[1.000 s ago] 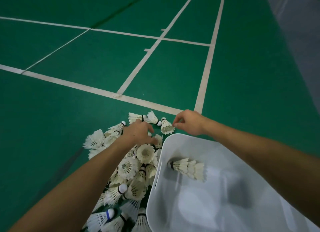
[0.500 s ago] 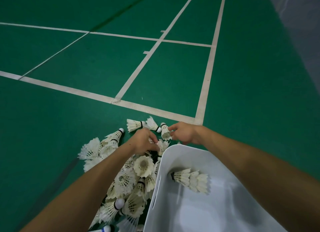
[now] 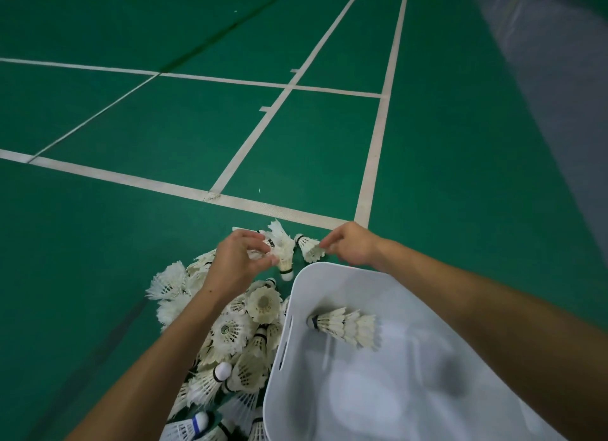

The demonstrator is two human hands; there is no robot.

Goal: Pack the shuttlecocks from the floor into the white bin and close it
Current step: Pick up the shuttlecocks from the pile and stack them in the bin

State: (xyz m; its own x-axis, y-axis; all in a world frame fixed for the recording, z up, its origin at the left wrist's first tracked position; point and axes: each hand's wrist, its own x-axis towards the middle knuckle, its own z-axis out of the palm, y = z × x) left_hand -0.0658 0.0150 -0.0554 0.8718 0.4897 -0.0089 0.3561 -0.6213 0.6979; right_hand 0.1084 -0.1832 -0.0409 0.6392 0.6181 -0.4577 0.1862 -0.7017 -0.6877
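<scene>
A heap of white feather shuttlecocks (image 3: 237, 338) lies on the green court floor, left of the open white bin (image 3: 394, 391). Inside the bin lies a short nested stack of shuttlecocks (image 3: 345, 325). My left hand (image 3: 237, 259) is above the far end of the heap, fingers pinched on a shuttlecock (image 3: 283, 249) that hangs cork down. My right hand (image 3: 352, 246) is just beyond the bin's far rim, pinching the feather skirt of another shuttlecock (image 3: 309, 248). No lid is in view.
White court lines (image 3: 263, 207) cross the floor just beyond my hands. A grey strip (image 3: 559, 95) runs along the right edge of the court.
My left hand has lifted a shuttlecock off the far end of the heap. My right hand has closed on the skirt of the shuttlecock beside it and drawn it slightly right.
</scene>
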